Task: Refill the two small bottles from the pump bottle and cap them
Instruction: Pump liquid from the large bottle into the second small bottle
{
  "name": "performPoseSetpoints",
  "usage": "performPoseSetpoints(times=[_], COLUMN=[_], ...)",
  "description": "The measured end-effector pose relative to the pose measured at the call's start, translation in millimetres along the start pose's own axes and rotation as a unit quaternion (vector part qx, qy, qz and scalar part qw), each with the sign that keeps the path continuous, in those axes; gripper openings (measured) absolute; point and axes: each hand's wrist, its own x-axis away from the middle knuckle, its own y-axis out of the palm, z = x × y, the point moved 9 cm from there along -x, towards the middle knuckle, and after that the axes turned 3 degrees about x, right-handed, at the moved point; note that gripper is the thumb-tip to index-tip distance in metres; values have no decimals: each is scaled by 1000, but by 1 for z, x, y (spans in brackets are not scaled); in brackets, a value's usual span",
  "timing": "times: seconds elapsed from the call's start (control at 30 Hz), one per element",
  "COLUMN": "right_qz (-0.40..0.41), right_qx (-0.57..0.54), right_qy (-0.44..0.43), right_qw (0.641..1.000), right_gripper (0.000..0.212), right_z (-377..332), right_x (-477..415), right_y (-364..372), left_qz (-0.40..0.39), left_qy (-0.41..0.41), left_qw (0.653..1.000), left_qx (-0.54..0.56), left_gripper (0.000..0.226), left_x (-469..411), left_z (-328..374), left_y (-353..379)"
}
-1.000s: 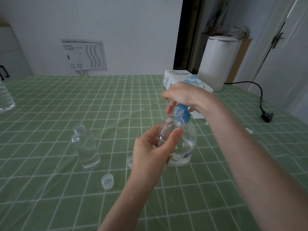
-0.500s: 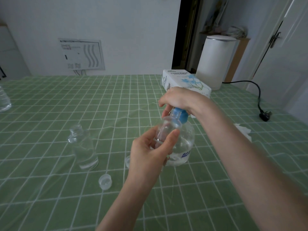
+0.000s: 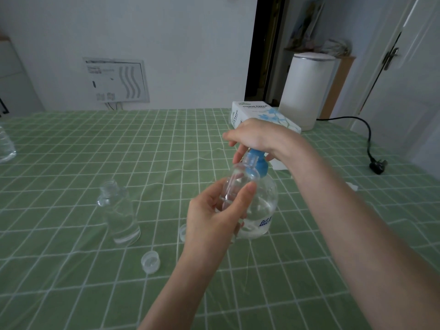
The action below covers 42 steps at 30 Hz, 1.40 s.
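1 translucent cap (image 3: pixel 150 262) lies loose nearest, judged ready for fitting. Left hand (image 3: pixel 214 217) grips 1 small bottle (image 3: pixel 240 179) of smooth clear plastic, its open neck raised under the pump, evidently to catch liquid. The other small bottle (image 3: pixel 119 215) stands uncapped to the left, apart. Right hand (image 3: pixel 257 136) curls over the head of the round, clear, blue-collared pump bottle (image 3: pixel 264 206), judged pressing.

Uncapped small bottle (image 3: pixel 241 178) — at pump bottle (image 3: pixel 264 201)

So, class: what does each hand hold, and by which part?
Left hand grips a small bottle round its body; right hand grips the pump bottle by its blue top.
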Motion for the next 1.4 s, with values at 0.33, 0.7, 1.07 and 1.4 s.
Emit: performPoseSetpoints(times=[0.33, 0.7, 1.07, 1.4], right_qz=[-22, 16, -20, 42], right_qx=[-45, -32, -52, -35], right_qy=[11, -8, 11, -12], right_qw=[999, 999, 998, 998], right_gripper=[14, 38, 29, 30], right_z=[9, 2, 9, -1], right_x=[-1, -1, -2, -1], right_y=[14, 0, 16, -3], left_qz=[-10, -6, -11, 0], left_qy=[-11, -7, -15, -1], left_qw=[1000, 1000, 1000, 1000], left_qx=[3, -1, 9, 7], left_gripper=[26, 29, 21, 28], left_x=[3, 2, 4, 2], left_z=[-2, -2, -4, -1], left_y=[1, -1, 2, 1])
